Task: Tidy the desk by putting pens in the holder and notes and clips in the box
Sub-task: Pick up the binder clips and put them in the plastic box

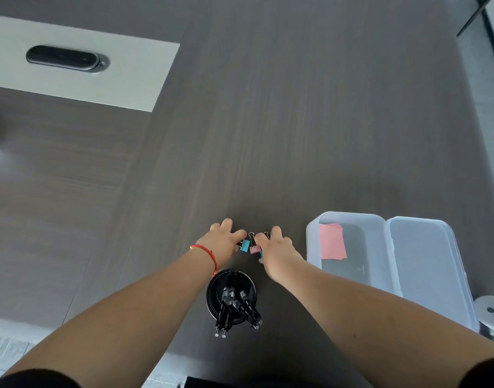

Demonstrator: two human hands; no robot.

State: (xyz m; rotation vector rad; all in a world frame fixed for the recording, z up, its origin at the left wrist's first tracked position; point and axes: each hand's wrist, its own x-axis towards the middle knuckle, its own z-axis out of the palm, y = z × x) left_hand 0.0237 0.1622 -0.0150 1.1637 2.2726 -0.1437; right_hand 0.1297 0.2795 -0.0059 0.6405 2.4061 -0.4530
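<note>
Both hands rest on the dark desk around a small cluster of binder clips. My left hand [222, 240] has its fingertips on a teal clip [244, 245]. My right hand [276, 249] touches a pink clip [255, 249]; another teal clip peeks out under its thumb. Whether either hand has lifted a clip I cannot tell. A black mesh pen holder [231, 295] with several black pens [234, 306] stands just in front of the hands. To the right lies an open clear plastic box [352, 245] with pink sticky notes [332, 241] inside.
The box's hinged lid [427, 264] lies open flat to the right. A white controller [492, 315] sits at the desk's right edge. A white inset panel with a dark cable grommet [68, 58] is far left. The desk edge runs along the right.
</note>
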